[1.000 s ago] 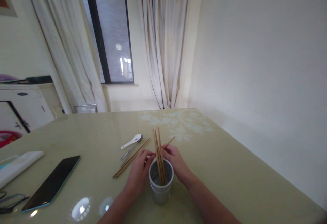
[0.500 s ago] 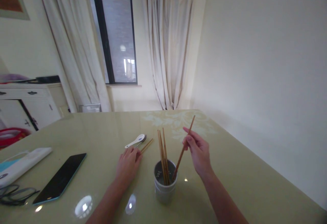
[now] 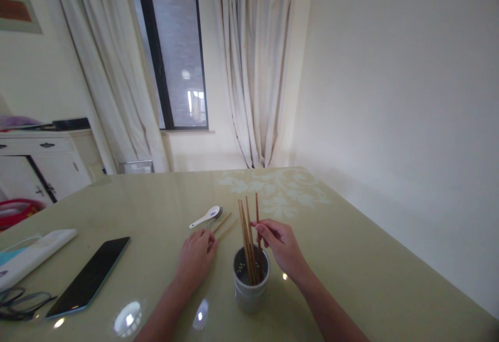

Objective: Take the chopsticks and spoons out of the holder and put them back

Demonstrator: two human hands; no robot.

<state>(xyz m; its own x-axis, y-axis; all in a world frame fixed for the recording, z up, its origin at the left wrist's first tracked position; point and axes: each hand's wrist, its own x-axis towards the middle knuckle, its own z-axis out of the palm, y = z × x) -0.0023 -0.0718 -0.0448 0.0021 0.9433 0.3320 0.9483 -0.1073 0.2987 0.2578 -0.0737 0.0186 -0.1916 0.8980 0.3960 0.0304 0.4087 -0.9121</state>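
Wooden chopstick (image 3: 259, 248) in pinched right fingers (image 3: 268, 224), tip inside cup (image 3: 249, 299), hold of left fingers (image 3: 200, 236) unclear, right table edge (image 3: 385, 240) well apart

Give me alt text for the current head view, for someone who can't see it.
The right hand holds a chopstick upright in a grey cup beside other chopsticks. The left hand lies over another chopstick on the table, near a white spoon.

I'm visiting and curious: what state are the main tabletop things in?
Grey cylindrical cup: upright.
Slim tan wooden chopsticks: leaning in the cup.
Slim reddish-brown chopstick: nearly upright in the cup, pinched by the right hand.
White oval-bowled spoon: lying down.
Black rectangular device: flat, screen dark.
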